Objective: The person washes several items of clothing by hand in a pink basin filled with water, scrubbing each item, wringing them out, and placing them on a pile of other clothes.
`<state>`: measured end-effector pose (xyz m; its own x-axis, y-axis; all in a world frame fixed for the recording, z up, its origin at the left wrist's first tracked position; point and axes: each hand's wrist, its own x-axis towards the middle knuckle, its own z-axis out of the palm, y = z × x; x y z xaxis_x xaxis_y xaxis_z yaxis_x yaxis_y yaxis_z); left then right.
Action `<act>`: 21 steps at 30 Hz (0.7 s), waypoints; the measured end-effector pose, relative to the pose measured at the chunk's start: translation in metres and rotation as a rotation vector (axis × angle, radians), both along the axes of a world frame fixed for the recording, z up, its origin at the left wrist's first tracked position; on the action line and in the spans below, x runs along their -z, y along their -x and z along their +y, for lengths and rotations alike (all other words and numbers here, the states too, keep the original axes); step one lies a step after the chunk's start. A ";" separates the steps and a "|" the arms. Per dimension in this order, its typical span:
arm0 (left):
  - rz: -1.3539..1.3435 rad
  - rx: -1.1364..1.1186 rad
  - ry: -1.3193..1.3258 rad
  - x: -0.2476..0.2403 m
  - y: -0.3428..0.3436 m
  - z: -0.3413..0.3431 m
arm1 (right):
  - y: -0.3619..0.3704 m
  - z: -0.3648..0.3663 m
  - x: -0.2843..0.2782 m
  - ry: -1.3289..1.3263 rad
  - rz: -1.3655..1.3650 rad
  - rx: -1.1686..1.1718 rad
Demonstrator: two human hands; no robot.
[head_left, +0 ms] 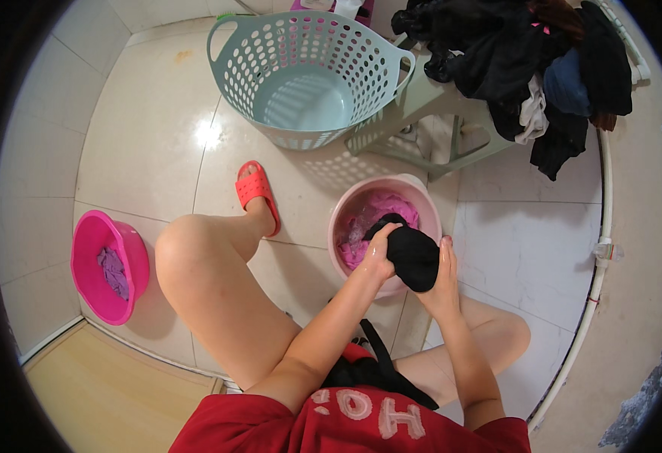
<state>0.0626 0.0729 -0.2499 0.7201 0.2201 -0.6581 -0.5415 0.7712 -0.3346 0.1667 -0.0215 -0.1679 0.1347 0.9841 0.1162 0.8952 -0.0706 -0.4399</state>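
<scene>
A wet-looking black garment [414, 260] with a rounded, cup-like end is between my hands, above a pale pink basin [336, 241]. My left hand [378, 259] is closed on its left side, fingers wrapped round the cloth. On the right, my right hand [443, 283] holds the rounded end, its fingertips pointing up along the edge and part of the hand hidden by the fabric. Bright pink cloth [393, 208] lies in the basin with some water, and a black part of the garment hangs over it.
A pale green perforated basket [301, 102] stands beyond the basin. Dark clothes [489, 64] are heaped on a grey-green plastic stool [421, 98]. At left, a bright pink basin [138, 264] holds purple cloth [112, 272]. A white pipe [603, 226] runs along the right wall.
</scene>
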 end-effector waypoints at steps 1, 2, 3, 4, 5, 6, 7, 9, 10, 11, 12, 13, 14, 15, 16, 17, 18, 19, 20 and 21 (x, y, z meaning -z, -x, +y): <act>0.065 0.001 -0.018 -0.004 0.000 0.001 | -0.002 -0.003 0.002 0.003 -0.001 0.003; 0.129 -0.001 -0.036 -0.012 0.000 0.002 | -0.001 -0.002 0.000 0.155 0.199 0.030; 0.126 0.000 -0.032 -0.017 0.000 0.002 | -0.002 -0.002 -0.002 0.306 0.399 0.060; 0.211 -0.005 -0.239 -0.021 0.001 0.000 | -0.005 -0.001 -0.004 0.309 0.397 0.063; 0.302 -0.013 -0.443 -0.026 0.003 -0.002 | -0.008 -0.001 -0.005 0.430 0.512 0.054; 0.276 -0.025 -0.431 -0.033 0.005 0.000 | -0.012 -0.001 -0.007 0.550 0.627 0.047; 0.278 -0.023 -0.423 -0.035 0.007 -0.002 | -0.016 0.001 -0.010 0.558 0.630 0.049; 0.225 0.001 -0.418 -0.037 0.008 -0.003 | -0.024 0.005 -0.017 1.002 1.192 0.231; 0.224 0.003 -0.417 -0.033 0.008 -0.005 | -0.025 0.003 -0.016 1.003 1.192 0.234; 0.138 0.010 -0.377 -0.029 0.008 -0.008 | -0.025 -0.001 -0.014 1.046 1.428 0.285; 0.053 0.018 -0.336 -0.026 0.008 -0.010 | -0.025 -0.006 -0.011 1.082 1.667 0.335; 0.055 0.021 -0.335 -0.024 0.007 -0.013 | -0.024 -0.012 -0.005 1.082 1.671 0.337; -0.010 0.024 -0.302 -0.032 0.008 -0.014 | -0.022 -0.019 0.003 1.082 1.911 0.285; -0.076 0.026 -0.273 -0.036 0.007 -0.013 | -0.022 -0.025 0.011 1.067 2.149 0.221; -0.077 0.033 -0.274 -0.035 0.006 -0.013 | -0.025 -0.029 0.020 1.059 2.153 0.222; -0.082 0.031 -0.277 -0.034 0.005 -0.012 | -0.027 -0.029 0.025 1.115 2.214 0.195; -0.087 0.029 -0.280 -0.033 0.005 -0.011 | -0.030 -0.029 0.028 1.172 2.274 0.166; -0.085 0.031 -0.287 -0.032 0.005 -0.009 | -0.034 -0.029 0.029 1.167 2.276 0.159; -0.032 0.003 -0.290 -0.031 0.009 -0.006 | -0.034 -0.020 0.024 1.100 1.945 0.292; 0.019 -0.022 -0.291 -0.031 0.011 -0.004 | -0.036 -0.013 0.018 1.014 1.614 0.408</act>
